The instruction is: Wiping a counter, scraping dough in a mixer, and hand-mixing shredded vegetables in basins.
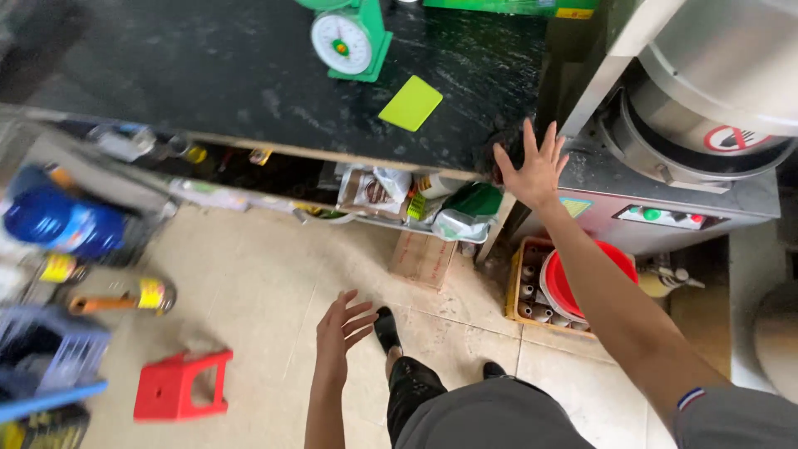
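Observation:
My right hand (pixel 532 166) is stretched forward with its fingers spread, at the right end of a dark stone counter (pixel 249 75), close to the front corner of a steel machine (pixel 665 183). It holds nothing. My left hand (pixel 339 333) hangs lower, open and empty, above the tiled floor (pixel 274 274). A green dial scale (pixel 349 40) and a flat lime-green card (pixel 411 103) rest on the counter beyond my right hand.
Bags and packets (pixel 416 204) fill the shelf under the counter. A red stool (pixel 181 384) stands at lower left. A red bucket (pixel 573 283) sits on a yellow crate of bottles (pixel 532 303). Blue bottle (pixel 62 223) and crates at the left.

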